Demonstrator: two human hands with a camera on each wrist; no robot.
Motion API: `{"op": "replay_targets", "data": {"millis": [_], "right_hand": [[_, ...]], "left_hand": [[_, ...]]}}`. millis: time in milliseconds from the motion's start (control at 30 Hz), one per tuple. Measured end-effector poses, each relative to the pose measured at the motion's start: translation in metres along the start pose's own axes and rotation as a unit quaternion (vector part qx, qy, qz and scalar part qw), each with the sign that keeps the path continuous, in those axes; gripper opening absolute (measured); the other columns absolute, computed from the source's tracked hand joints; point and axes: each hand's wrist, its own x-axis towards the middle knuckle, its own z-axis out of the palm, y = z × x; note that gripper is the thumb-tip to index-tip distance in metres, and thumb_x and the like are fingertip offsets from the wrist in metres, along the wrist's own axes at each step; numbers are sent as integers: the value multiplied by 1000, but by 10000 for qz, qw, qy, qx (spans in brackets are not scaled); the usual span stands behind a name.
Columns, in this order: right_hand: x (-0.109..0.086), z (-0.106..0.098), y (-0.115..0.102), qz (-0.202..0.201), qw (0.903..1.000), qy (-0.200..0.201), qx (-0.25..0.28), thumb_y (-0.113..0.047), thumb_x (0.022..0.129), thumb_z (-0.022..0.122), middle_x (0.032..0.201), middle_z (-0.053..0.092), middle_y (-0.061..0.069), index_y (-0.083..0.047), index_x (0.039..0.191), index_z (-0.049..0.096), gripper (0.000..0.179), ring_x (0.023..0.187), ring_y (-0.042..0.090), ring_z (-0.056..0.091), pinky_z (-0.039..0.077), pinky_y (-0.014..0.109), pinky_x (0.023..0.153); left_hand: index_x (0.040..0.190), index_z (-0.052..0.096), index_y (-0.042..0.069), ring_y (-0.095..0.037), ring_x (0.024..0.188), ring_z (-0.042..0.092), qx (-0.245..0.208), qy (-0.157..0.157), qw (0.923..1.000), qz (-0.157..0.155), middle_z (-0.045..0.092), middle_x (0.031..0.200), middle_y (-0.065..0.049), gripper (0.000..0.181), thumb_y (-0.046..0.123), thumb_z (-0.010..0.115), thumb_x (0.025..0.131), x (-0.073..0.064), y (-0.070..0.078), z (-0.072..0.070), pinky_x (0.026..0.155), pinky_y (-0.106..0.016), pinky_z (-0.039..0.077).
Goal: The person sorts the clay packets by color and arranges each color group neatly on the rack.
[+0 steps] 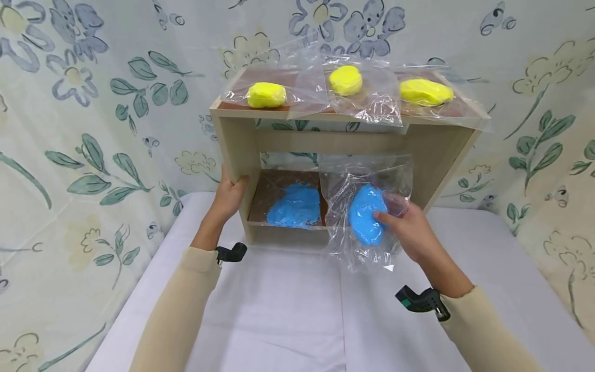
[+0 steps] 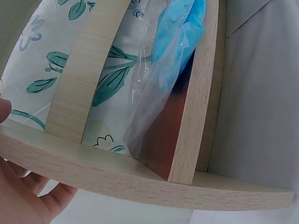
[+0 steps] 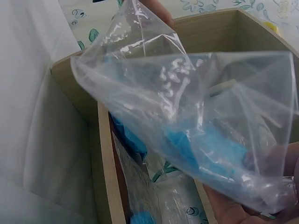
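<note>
My right hand point(image 1: 413, 233) pinches a clear plastic bag point(image 1: 338, 175) with a flattened blue lump point(image 1: 364, 214) of putty-like stuff inside, its thumb on the lump. The bag hangs before the right part of a small wooden shelf point(image 1: 232, 150). At the shelf's left side panel, my left hand point(image 1: 226, 199) grips the board; the left wrist view shows the thumb point(image 2: 3, 110) inside and the fingers point(image 2: 60, 198) outside. Another blue lump point(image 1: 295, 206), in clear plastic, lies on the lower board at left. Glare on the plastic blurs the held lump in the right wrist view.
Three yellow lumps, left point(image 1: 266, 95), middle point(image 1: 345, 80) and right point(image 1: 426, 92), lie in clear bags on the shelf's top. A white cloth point(image 1: 279, 315) covers the surface beneath. Flower-printed fabric point(image 1: 116, 170) hangs behind and at the sides.
</note>
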Motion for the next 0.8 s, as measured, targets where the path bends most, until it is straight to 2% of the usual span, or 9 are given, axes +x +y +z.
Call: {"op": "replay_targets", "data": {"millis": [133,233,433,667,800], "right_hand": [[14,1,0,86,9998,-73,-154,-14,99,56,155,32,31,2,154,25,66,140,48,39,47,54,103],[26,4,-2,206,9997,-126,-104,-13,99,54,154,32,32,3,154,24,65,136,48,43,47,55,104],[51,17,-9,514,9982,-226,209,-11,98,54,159,25,29,3,155,22,67,142,46,37,41,55,111],[84,31,-11,546,9970,-278,470,-8,98,55,161,22,26,4,156,17,70,146,42,33,36,54,116],[101,40,-5,475,9966,-141,662,-3,96,54,160,24,28,9,153,19,68,147,41,29,31,50,120]], "left_hand": [[155,6,18,-41,144,32,63,-9,9999,-100,30,155,-24,66,27,43,102,0,-1,1,117,-61,28],[155,7,18,-40,143,32,68,1,9999,-95,30,154,-22,65,27,44,101,-1,0,0,116,-62,29],[155,5,17,-38,145,30,-22,-37,10000,29,28,155,-21,65,23,42,101,-1,1,-2,117,-63,27],[154,7,15,-38,144,31,-77,-29,10000,28,29,154,-22,65,22,43,101,2,2,0,117,-62,28],[154,7,15,-39,144,31,-27,10,10000,-29,29,154,-23,64,22,43,101,2,1,1,117,-62,28]]}}
